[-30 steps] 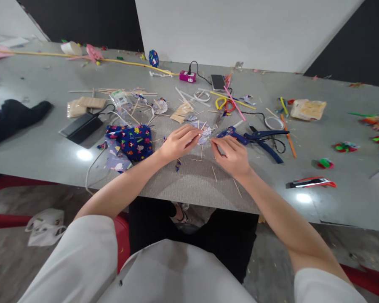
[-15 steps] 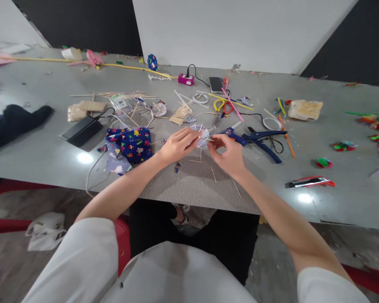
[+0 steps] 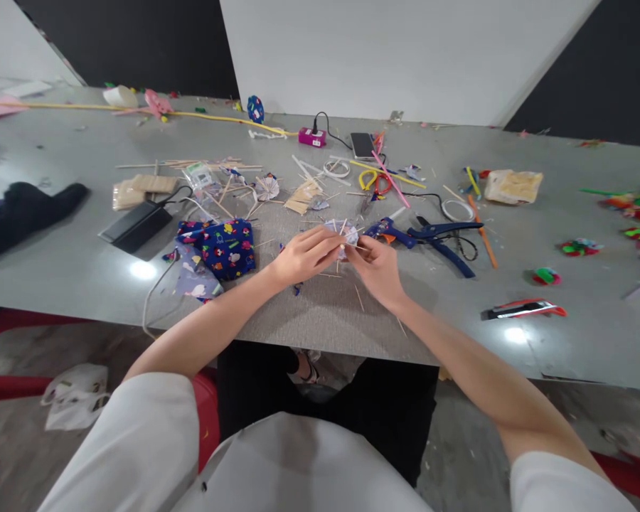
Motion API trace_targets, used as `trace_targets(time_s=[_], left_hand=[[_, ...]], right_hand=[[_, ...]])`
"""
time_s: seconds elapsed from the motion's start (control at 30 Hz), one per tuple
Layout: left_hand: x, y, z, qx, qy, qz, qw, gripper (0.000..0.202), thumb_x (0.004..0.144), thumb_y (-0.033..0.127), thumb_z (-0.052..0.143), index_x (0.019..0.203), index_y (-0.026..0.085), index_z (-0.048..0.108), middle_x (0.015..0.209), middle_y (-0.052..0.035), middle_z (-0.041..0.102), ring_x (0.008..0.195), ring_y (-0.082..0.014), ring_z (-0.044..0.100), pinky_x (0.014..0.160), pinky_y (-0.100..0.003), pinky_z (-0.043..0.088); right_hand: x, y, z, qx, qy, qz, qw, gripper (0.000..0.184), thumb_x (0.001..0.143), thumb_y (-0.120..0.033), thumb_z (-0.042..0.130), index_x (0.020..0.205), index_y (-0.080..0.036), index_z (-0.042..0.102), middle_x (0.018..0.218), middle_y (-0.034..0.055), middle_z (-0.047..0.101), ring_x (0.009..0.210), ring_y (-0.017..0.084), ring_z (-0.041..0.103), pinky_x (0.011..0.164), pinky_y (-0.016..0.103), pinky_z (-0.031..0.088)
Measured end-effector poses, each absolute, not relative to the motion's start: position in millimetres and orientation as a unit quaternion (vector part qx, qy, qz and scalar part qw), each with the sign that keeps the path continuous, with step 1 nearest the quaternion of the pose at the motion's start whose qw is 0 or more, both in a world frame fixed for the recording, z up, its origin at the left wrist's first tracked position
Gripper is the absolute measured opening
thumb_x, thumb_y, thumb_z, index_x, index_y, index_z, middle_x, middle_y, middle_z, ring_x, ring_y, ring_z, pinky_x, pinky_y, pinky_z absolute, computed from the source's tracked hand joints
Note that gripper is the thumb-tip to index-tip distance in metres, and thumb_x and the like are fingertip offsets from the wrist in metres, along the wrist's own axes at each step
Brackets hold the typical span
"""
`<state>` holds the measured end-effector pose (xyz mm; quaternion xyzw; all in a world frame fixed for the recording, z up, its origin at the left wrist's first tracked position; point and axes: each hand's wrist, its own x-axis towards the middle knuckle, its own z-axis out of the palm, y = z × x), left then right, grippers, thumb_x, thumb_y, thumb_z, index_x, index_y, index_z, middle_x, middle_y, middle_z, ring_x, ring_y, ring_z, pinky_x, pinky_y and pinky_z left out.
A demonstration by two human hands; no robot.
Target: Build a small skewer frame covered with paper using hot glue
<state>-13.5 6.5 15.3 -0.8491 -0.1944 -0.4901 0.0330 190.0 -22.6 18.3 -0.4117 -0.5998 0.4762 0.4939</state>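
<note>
My left hand (image 3: pixel 304 254) and my right hand (image 3: pixel 376 264) meet over the grey table (image 3: pixel 320 313), fingers pinched together on a small pale paper piece with thin wooden sticks poking out of it (image 3: pixel 345 232). The left fingers grip it from the left, the right fingertips touch it from the right. Loose toothpick-like sticks (image 3: pixel 358 297) lie on the table under and around my hands. A blue hot glue gun (image 3: pixel 392 231) lies just behind my right hand.
A blue patterned cloth (image 3: pixel 221 247) lies left of my hands, with a black power bank (image 3: pixel 136 224) beyond it. Blue pliers (image 3: pixel 448 238), a white tape ring (image 3: pixel 457 210), yellow scissors (image 3: pixel 373 178), a phone (image 3: pixel 363 144) and scraps lie farther back and right. A red-handled cutter (image 3: pixel 523 309) rests at right.
My right hand has moved left and closed in on the paper-and-stick piece; both hands have drawn together. The view has shifted slightly.
</note>
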Motion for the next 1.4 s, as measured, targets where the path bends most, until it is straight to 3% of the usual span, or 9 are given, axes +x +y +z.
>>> trace_targets(time_s=[0.23,0.43,0.93,1.4], left_hand=[[-12.7,2.8,15.9,-0.859,-0.176,-0.474,0.078,0.024,0.101,0.017,0.061,0.125,0.02,0.066,0.108,-0.009,0.077,0.101,-0.0204,0.077,0.091,-0.039,0.067],[-11.3,0.8,18.5,-0.859,-0.161,-0.476,0.098,0.026,0.101,0.016,0.061,0.127,0.018,0.064,0.106,-0.009,0.077,0.099,-0.0199,0.077,0.088,-0.037,0.067],[-9.5,-2.0,24.1,-0.863,-0.133,-0.473,0.122,0.03,0.1,0.014,0.064,0.129,0.014,0.064,0.106,-0.0101,0.078,0.1,-0.0199,0.077,0.089,-0.036,0.067],[-12.2,0.1,21.3,-0.866,-0.162,-0.458,0.118,0.024,0.103,0.019,0.06,0.127,0.017,0.065,0.107,-0.0094,0.078,0.099,-0.0199,0.078,0.087,-0.036,0.068]], right_hand=[[189.0,-26.2,18.0,-0.431,-0.6,0.451,0.5,0.046,0.081,-0.069,0.08,0.079,-0.026,0.063,0.078,-0.0008,0.069,0.075,0.02,0.07,0.074,0.038,0.063],[189.6,-27.2,21.7,-0.461,-0.578,0.433,0.515,0.049,0.078,-0.064,0.084,0.097,-0.026,0.061,0.077,-0.0006,0.073,0.07,0.019,0.07,0.065,0.032,0.055],[189.4,-28.6,20.7,-0.481,-0.591,0.42,0.493,0.034,0.084,-0.051,0.079,0.085,-0.021,0.065,0.067,-0.0023,0.065,0.056,0.011,0.052,0.053,0.025,0.037],[192.1,-27.1,20.5,-0.467,-0.597,0.43,0.491,0.046,0.082,-0.064,0.079,0.089,-0.022,0.064,0.074,-0.0001,0.069,0.063,0.014,0.061,0.057,0.027,0.045]])
